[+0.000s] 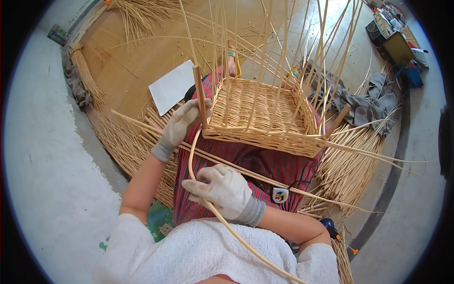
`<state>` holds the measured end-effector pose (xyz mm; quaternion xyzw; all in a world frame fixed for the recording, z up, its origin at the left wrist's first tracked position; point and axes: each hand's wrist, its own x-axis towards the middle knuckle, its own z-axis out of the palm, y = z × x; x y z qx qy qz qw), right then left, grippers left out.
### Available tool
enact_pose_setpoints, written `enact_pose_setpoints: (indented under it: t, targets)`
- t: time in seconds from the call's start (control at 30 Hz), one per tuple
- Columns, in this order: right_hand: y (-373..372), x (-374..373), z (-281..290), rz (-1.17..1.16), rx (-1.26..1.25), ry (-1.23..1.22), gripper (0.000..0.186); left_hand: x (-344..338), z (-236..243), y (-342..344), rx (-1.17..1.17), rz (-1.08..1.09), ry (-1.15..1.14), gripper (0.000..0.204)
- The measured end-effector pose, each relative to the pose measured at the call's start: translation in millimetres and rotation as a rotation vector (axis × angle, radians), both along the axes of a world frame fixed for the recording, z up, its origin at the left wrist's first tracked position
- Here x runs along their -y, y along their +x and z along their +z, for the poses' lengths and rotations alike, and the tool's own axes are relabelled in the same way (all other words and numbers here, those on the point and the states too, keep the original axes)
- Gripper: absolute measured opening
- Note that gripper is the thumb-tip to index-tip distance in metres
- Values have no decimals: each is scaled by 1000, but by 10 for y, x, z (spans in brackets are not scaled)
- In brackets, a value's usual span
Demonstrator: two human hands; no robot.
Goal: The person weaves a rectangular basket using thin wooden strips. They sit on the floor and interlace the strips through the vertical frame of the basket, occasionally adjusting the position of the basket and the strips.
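A rectangular woven wicker basket (265,102) rests on my lap, with thin upright wicker stakes (255,99) rising from its sides. My left hand (182,123), in a pale glove, is closed around the wooden corner post (199,94) at the basket's near left corner. A long, thicker wicker rod (191,158) curves down from that corner toward my chest. My gloved right hand (224,191) grips this rod a short way below the basket. Its fingers partly cover the rod.
A second wooden post (336,122) stands at the near right corner. Bundles of wicker rods (350,165) lie to the right, and more loose rods (125,146) to the left. A white sheet (172,87) lies beyond my left hand. Grey cloth (369,106) is at the right.
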<state>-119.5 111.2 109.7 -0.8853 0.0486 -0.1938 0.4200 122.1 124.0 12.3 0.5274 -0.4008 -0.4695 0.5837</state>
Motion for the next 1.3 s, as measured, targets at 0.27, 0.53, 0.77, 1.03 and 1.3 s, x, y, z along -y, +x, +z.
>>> enact_pose_setpoints:
  t: [0.27,0.53,0.77,1.03,1.3]
  targets:
    - [-253,-89,-364,-201,163,-292,26,291,-191,-294,-283,171,-2,71]
    - [-654,438,-711,-658,180,208,27,285,-186,-241,-261,193,8,74]
    - [-499,1003,-1265,-956,150,607,19,246,-213,-219,-288,118,32,81]
    - [-588,1129,-1323,-958,60,804,29,195,-316,-74,-358,68,41,100]
    - [-583,1123,-1293,-999,31,859,27,265,-484,-51,-178,15,-66,84]
